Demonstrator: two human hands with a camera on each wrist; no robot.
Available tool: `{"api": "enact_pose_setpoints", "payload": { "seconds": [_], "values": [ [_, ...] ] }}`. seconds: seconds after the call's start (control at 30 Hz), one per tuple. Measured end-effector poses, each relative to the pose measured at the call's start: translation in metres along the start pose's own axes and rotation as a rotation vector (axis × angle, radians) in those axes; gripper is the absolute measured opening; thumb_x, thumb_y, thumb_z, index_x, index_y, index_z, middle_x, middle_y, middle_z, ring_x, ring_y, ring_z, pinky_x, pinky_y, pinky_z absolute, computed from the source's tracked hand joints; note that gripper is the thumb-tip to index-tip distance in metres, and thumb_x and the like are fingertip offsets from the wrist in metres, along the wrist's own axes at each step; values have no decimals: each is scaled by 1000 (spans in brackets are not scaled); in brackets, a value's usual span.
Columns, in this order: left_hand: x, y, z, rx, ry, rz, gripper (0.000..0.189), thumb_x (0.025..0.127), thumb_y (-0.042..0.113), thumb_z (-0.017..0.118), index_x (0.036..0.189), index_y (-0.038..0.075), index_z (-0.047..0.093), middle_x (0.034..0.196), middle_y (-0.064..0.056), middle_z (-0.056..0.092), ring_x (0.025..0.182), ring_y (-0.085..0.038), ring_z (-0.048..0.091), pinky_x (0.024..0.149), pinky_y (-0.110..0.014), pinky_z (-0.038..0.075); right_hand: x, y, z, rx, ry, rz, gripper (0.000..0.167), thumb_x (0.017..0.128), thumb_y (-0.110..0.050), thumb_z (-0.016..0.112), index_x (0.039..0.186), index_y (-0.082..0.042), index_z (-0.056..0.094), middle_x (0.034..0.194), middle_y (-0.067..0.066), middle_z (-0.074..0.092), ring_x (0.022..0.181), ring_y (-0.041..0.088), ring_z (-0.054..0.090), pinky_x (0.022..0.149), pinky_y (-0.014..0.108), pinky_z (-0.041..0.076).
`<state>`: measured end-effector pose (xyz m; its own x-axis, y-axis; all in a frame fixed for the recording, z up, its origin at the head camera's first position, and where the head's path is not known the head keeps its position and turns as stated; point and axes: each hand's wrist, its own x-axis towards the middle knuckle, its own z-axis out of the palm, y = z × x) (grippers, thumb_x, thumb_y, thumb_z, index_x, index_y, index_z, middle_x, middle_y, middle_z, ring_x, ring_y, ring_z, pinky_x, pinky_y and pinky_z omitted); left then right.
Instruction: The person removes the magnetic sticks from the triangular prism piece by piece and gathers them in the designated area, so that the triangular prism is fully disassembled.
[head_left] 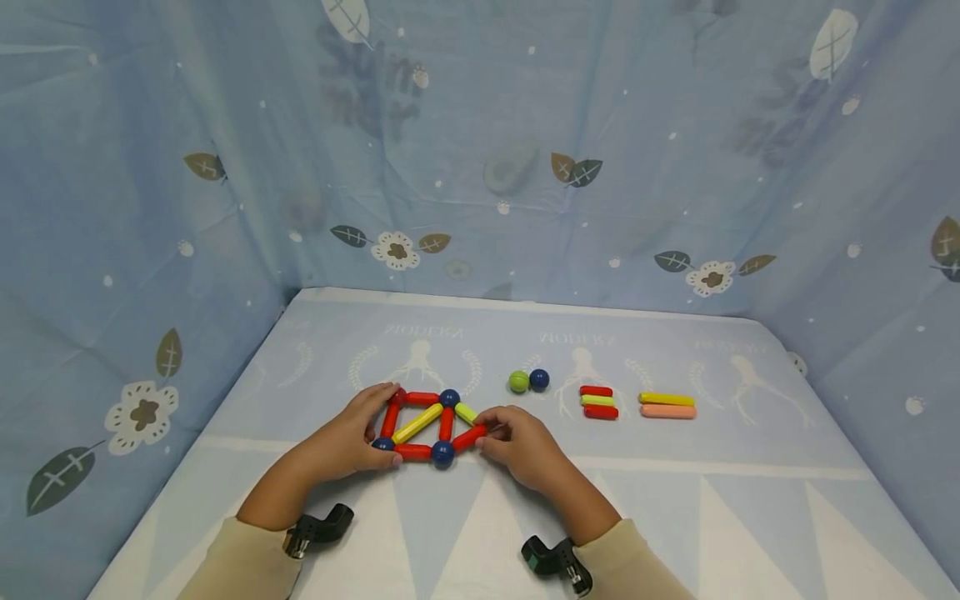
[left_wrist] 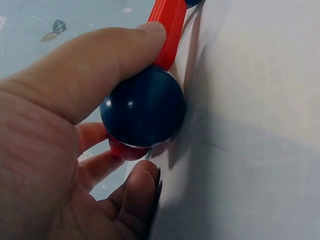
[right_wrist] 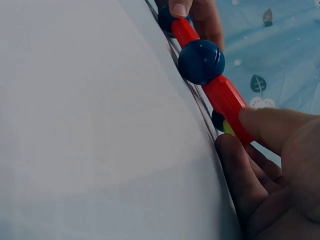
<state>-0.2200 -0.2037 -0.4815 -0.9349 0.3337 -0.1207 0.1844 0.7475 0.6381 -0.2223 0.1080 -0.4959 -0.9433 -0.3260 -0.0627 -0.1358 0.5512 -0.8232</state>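
A flat frame of magnetic building rods and balls lies on the table. It has blue balls (head_left: 442, 453), a red ball (head_left: 401, 396), red rods (head_left: 422, 399), a long yellow rod (head_left: 417, 423) and a short yellow-green rod (head_left: 467, 413). My left hand (head_left: 341, 437) holds the frame's left end, its thumb along the near red rod (left_wrist: 170, 32) by the corner blue ball (left_wrist: 145, 107). At the opposite end, my right hand (head_left: 525, 446) pinches a red rod (right_wrist: 225, 97) that sticks out from the near middle ball (right_wrist: 201, 62). The fingers partly hide the right tip.
Behind the right hand, a green ball (head_left: 519, 382) and a loose blue ball (head_left: 539, 380) sit side by side. Farther right lie short red and yellow-green rods (head_left: 597, 401), then a long yellow rod (head_left: 667, 399) and a salmon rod (head_left: 668, 412). A patterned blue curtain (head_left: 480, 208) encloses the table.
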Motion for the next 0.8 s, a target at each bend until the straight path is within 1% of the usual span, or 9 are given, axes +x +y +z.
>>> {"api": "enact_pose_setpoints", "payload": {
  "seconds": [0.1, 0.2, 0.23, 0.3, 0.47, 0.63, 0.8],
  "values": [
    [0, -1, 0, 1, 2, -6, 112, 80, 43, 91, 167, 16, 26, 171, -13, 22, 144, -39, 41, 109, -59, 49, -1, -1, 0, 44, -19, 10, 20, 93, -22, 82, 110, -21, 71, 101, -4, 67, 90, 15, 62, 78, 28, 54],
    [0, -1, 1, 1, 7, -8, 112, 79, 43, 91, 167, 17, 26, 170, -12, 23, 142, -37, 43, 108, -58, 50, -2, -2, 1, 53, -35, 18, 20, 91, -22, 84, 104, -22, 68, 93, -1, 65, 84, 18, 60, 69, 27, 52],
    [1, -1, 2, 2, 8, -5, 112, 79, 43, 91, 167, 16, 26, 170, -13, 23, 142, -37, 43, 108, -58, 50, -2, -3, 1, 50, -39, 18, 21, 90, -23, 84, 104, -22, 69, 93, -1, 64, 84, 18, 59, 67, 27, 51],
    [0, -1, 2, 0, 9, -1, 112, 79, 43, 91, 167, 16, 26, 170, -13, 23, 143, -38, 42, 109, -60, 49, -3, -4, 1, 40, -47, 21, 19, 90, -24, 85, 103, -25, 71, 94, -2, 64, 84, 18, 58, 66, 27, 50],
    [0, 0, 1, 3, 5, -8, 112, 79, 44, 91, 167, 17, 26, 170, -13, 22, 147, -41, 39, 109, -62, 47, -5, -7, 2, 21, -64, 22, 16, 91, -26, 84, 103, -29, 75, 94, -5, 67, 86, 18, 59, 69, 27, 50],
    [0, 0, 1, 12, -1, -8, 113, 80, 46, 90, 167, 17, 25, 171, -14, 21, 149, -42, 37, 111, -63, 45, -7, -9, 2, 20, -66, 24, 14, 91, -24, 84, 100, -28, 75, 88, -4, 66, 83, 19, 58, 67, 27, 48],
    [0, 0, 1, 12, -2, -9, 112, 79, 45, 90, 167, 17, 25, 170, -15, 22, 149, -42, 36, 110, -64, 45, -6, -9, 4, 0, -67, 13, 12, 90, -22, 84, 96, -28, 76, 88, -4, 65, 83, 18, 57, 68, 27, 47]
  ]
}}
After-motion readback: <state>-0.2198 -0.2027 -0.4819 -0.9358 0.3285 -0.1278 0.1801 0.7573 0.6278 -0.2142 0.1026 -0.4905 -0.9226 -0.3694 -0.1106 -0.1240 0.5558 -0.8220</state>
